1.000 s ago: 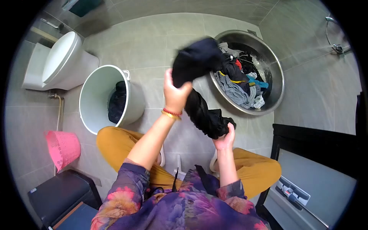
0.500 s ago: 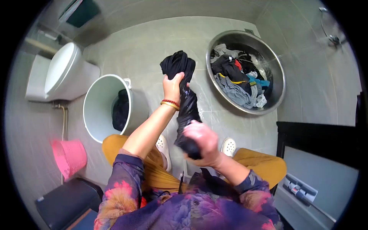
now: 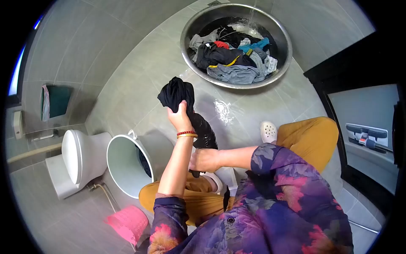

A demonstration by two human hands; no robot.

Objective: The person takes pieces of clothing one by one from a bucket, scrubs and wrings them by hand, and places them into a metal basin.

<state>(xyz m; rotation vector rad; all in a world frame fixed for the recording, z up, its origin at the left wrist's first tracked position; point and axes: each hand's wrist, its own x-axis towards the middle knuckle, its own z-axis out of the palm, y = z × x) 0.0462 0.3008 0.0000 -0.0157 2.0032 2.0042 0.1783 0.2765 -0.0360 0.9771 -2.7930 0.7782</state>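
A wet black cloth (image 3: 204,130) stretches twisted between both hands above the grey floor. My left hand (image 3: 180,117), with red and gold bracelets at the wrist, is closed round its upper part, and a loose bunch of the cloth sticks out beyond the fingers. Lower down, my right hand (image 3: 204,160) is wrapped round the other end, a short bit showing below the fist. A metal basin (image 3: 284,63) at the top holds grey, black, blue and red clothes (image 3: 237,70) in water. Left of my hands, a white bucket (image 3: 120,169) has dark cloth inside.
The toilet (image 3: 78,158) stands at the left, near a pink basket (image 3: 129,224) at the lower left. A dark-framed door (image 3: 363,122) is on the right. Water falls into the basin, and a wet patch shines on the floor below it.
The cloth, loosely draped a second ago, is now twisted tight between my hands. My right hand has moved inward and left across my front. The view has turned, shifting the basin up and left.
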